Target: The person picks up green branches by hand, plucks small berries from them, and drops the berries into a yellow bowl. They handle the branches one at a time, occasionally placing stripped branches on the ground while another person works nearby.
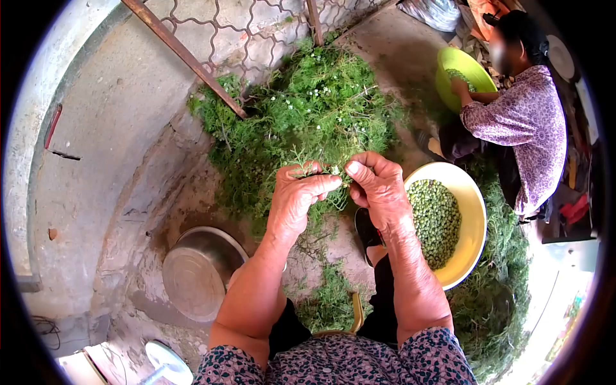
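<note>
My left hand (296, 194) is closed in a pinch on a small green evergreen sprig (301, 168), whose leafy end sticks up above the fingers. Close beside it, my right hand (380, 190) pinches the other end of this sprig with thumb and forefinger. Pale green cones show between the two thumbs; how many is too small to tell. Both hands are over a big heap of cut evergreen branches (308, 109) dotted with pale cones. A yellow basin (473, 221), partly filled with round green cones (433, 218), stands right of my right forearm.
An upturned metal pot (196, 276) lies at the left. Another person (513, 122) sits at the right, hands in a lime-green basin (443, 80). More cut greenery (491, 314) lies behind the yellow basin. A metal grille (237, 32) and wooden bar (186, 58) border the heap.
</note>
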The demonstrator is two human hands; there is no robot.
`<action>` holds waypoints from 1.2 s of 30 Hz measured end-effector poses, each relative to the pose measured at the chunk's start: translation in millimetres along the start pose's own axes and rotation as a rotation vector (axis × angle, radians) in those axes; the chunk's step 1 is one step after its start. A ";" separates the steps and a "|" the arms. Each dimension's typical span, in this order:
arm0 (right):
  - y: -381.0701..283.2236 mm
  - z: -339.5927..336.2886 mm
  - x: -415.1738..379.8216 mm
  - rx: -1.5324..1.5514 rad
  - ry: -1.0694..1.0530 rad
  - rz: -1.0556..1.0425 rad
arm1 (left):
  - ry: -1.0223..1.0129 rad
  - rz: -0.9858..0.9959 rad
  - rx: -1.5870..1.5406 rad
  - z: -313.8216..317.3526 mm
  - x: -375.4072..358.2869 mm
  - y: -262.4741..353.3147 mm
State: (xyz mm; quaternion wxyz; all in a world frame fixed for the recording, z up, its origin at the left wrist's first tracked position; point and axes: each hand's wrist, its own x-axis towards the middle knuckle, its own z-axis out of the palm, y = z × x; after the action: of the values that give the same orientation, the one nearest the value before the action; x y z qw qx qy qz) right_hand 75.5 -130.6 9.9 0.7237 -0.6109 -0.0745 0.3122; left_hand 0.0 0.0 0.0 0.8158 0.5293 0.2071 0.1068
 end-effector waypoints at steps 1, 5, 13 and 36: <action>1.1 -1.6 1.0 0.132 -0.030 0.056 | -0.018 0.014 -0.011 -1.3 0.7 -1.6; 4.3 -13.8 10.2 0.497 -0.081 0.099 | -0.042 0.002 -0.074 -2.6 3.0 2.2; -10.6 -14.5 1.1 0.455 -0.126 -0.097 | 0.006 0.116 0.090 1.9 -4.5 0.0; 11.7 4.1 -0.7 0.439 -0.020 0.002 | 0.071 0.094 -0.086 10.4 -3.0 -11.6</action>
State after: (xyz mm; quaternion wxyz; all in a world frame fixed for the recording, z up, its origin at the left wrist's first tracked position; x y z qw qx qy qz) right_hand 68.7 -126.9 0.2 0.8382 -0.4358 -0.0110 0.3278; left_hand 1.5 -14.5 -6.2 0.8242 0.4986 0.2060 0.1724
